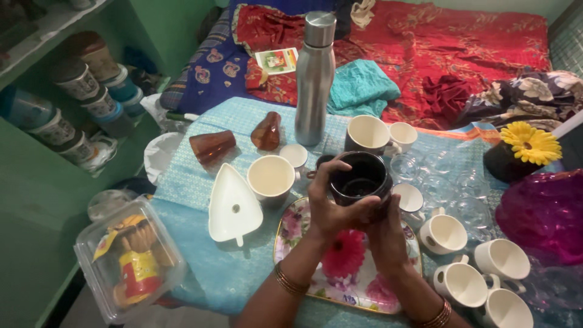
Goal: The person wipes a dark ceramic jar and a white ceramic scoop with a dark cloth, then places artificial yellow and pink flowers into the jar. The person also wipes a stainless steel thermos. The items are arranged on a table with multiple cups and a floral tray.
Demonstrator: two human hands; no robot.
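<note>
Holding a dark mug (359, 178) above the floral tray (303, 276), left hand (331, 206) wrapped round its near side with fingers curled and pressed against the wall, right hand (384, 234) cupped beneath, steel bottle (314, 76) behind, white cups (461, 282) to the right, leaf-shaped white dish (234, 206) to the left

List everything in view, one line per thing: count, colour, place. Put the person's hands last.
dark mug: 1, black, held over the tray
floral tray: 1, white with pink flowers, under the hands
white cups: about nine, on the cloth around the tray
steel bottle: 1, silver, upright at the far edge
leaf-shaped dish: 1, white, left of the tray
amber glasses: 2, brown, lying on their sides
yellow flower: 1, right side
plastic box: 1, clear, lower left
left hand: grips the mug
right hand: supports the mug
</note>
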